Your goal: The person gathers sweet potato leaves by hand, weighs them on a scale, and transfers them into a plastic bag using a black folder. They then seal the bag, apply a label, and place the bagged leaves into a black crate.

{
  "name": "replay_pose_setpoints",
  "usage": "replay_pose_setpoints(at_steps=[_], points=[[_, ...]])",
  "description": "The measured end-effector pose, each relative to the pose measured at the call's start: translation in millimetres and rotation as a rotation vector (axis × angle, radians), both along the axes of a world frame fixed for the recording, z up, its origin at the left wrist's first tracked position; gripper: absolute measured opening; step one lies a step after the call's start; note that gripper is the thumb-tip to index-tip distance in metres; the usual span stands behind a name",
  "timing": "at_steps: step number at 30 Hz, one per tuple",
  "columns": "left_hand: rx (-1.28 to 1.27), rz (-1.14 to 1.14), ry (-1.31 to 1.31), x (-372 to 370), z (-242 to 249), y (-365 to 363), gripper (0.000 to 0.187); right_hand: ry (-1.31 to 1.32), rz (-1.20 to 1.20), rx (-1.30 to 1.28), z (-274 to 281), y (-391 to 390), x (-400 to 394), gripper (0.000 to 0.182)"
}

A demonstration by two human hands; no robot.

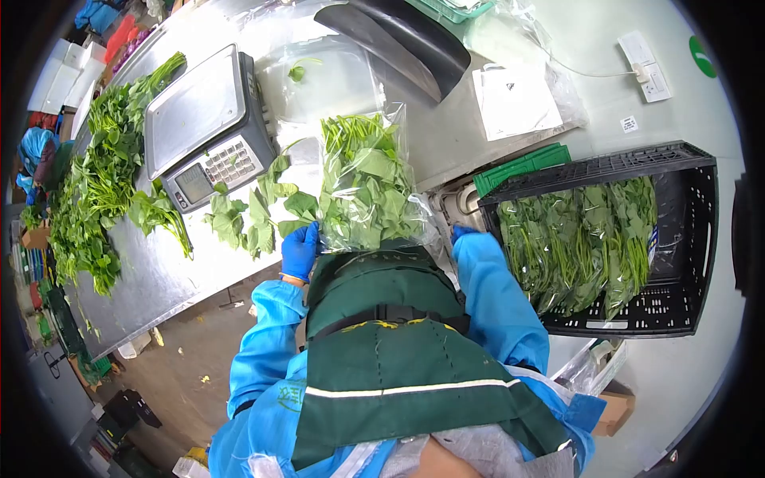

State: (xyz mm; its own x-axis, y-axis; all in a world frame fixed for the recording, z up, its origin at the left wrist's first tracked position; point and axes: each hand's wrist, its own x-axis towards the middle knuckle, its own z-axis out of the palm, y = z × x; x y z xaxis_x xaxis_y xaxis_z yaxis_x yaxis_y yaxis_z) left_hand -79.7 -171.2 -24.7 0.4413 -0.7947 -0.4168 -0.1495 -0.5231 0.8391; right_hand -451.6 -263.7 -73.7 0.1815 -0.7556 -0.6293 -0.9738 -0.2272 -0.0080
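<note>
Head view: the left hand (300, 250), in a blue glove, is closed on the lower left corner of a clear bag of leafy greens (368, 187), which stands upright on the steel bench (159, 271) just ahead of the person's green apron (382, 334). The right hand (462, 233) is mostly hidden behind the bag's lower right edge; only a bit of blue glove shows, and whether it is closed on the plastic cannot be told.

At nine o'clock from the bag lie a few loose sprigs (255, 215), and beyond them, towards ten o'clock, a weighing scale (209, 127) with an empty platter. A long heap of unbagged greens (100, 183) runs along the far left of the bench. At three o'clock from the bag sits a black crate (685, 231) already holding several filled bags (582, 239).

The step in hand looks like finishing one bag: the greens are inside, the mouth being gathered or settled. The next move probably calls for a firm two-handed hold low on the bag, then a swing towards three o'clock into the crate, keeping stems upright so nothing spills.
</note>
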Motion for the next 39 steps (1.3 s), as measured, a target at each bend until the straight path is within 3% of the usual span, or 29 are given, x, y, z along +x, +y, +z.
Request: replay_pose_setpoints(at_steps=[2, 3, 5, 6, 8, 9, 10, 12, 13, 15, 17, 18, 20, 21, 22, 24, 25, 26, 27, 29, 30, 31, 33, 36, 38, 39], points=[[-0.011, 0.005, 0.032, 3, -3, 4, 0.036, -0.008, -0.284, 0.111, -31, 41, -34, 0.028], [-0.014, 0.009, 0.031, 3, -1, 2, 0.036, -0.01, -0.281, 0.109, -28, 46, -39, 0.028], [-0.059, 0.029, 0.087, 3, 4, 2, 0.037, -0.347, -0.778, 0.1, -26, 53, -46, 0.044], [-0.055, 0.024, 0.085, 3, 7, 5, 0.037, -0.313, -0.817, -0.051, 78, 33, 10, 0.039], [-0.031, -0.028, -0.164, 3, 16, 3, 0.027, -0.981, -0.881, -0.254, 8, 18, -11, 0.04], [-0.036, -0.039, -0.164, 1, 24, 2, 0.027, -1.109, -0.791, -0.293, 21, 4, -2, 0.043], [-0.168, -0.075, -0.331, -2, 36, 3, 0.025, -1.23, -0.699, -0.329, 50, -7, 19, 0.047], [-0.398, -0.148, -0.574, -11, 65, -7, 0.037, -1.261, -0.657, -0.253, 91, -20, 60, 0.045], [-0.489, -0.185, -0.646, -20, 83, -16, 0.047, -1.258, -0.663, -0.259, 84, -24, 74, 0.045], [-0.573, -0.481, -0.575, -45, 115, -42, 0.064, -1.205, -0.436, -0.166, 57, -36, 89, 0.037], [-0.466, -0.742, -0.717, -69, 114, -61, 0.074, -1.154, -0.465, -0.207, 22, -43, 87, 0.031], [-0.465, -0.733, -0.72, -68, 102, -58, 0.074, -1.105, -0.496, -0.258, 14, -47, 84, 0.025], [-0.377, -0.853, -0.756, -65, 67, -57, 0.082, -0.95, -0.725, -0.328, 76, -46, 74, 0.021], [-0.376, -0.857, -0.754, -62, 68, -57, 0.082, -0.877, -0.809, -0.305, 46, -42, 47, 0.024], [-0.383, -0.848, -0.723, -60, 70, -56, 0.084, -0.488, -0.704, -0.164, 61, -34, 37, 0.026], [-0.402, -0.834, -0.698, -58, 69, -56, 0.089, -0.6, -0.735, -0.15, -1, -16, 2, 0.028], [-0.4, -0.829, -0.693, -58, 68, -54, 0.089, -0.716, -0.767, -0.136, 0, -8, 5, 0.032], [-0.404, -0.829, -0.681, -58, 68, -55, 0.091, -0.408, -0.296, -0.42, 8, -5, -2, 0.042], [-0.405, -0.836, -0.669, -56, 68, -55, 0.093, -0.412, -0.294, -0.419, 45, -11, 16, 0.042], [-0.394, -0.852, -0.673, -56, 71, -54, 0.095, -0.995, -0.135, -0.621, 103, -18, 57, 0.047], [-0.39, -0.865, -0.672, -57, 72, -56, 0.097, -0.993, -0.146, -0.633, 111, -20, 71, 0.047], [-0.402, -0.875, -0.672, -59, 72, -57, 0.097, -1.04, -0.151, -0.422, 117, -22, 82, 0.05], [-0.355, -0.883, -0.68, -59, 74, -57, 0.101, -1.036, -0.223, -0.115, 103, -25, 103, 0.046], [-0.345, -0.9, -0.693, -55, 71, -54, 0.104, -1.07, -0.212, -0.157, 68, -29, 94, 0.032], [-0.319, -0.908, -0.689, -54, 71, -52, 0.104, -1.029, -0.617, -0.22, 82, -30, 73, 0.021], [-0.313, -0.9, -0.688, -55, 71, -52, 0.104, -1.057, -0.692, -0.293, 45, -29, 48, 0.018]])
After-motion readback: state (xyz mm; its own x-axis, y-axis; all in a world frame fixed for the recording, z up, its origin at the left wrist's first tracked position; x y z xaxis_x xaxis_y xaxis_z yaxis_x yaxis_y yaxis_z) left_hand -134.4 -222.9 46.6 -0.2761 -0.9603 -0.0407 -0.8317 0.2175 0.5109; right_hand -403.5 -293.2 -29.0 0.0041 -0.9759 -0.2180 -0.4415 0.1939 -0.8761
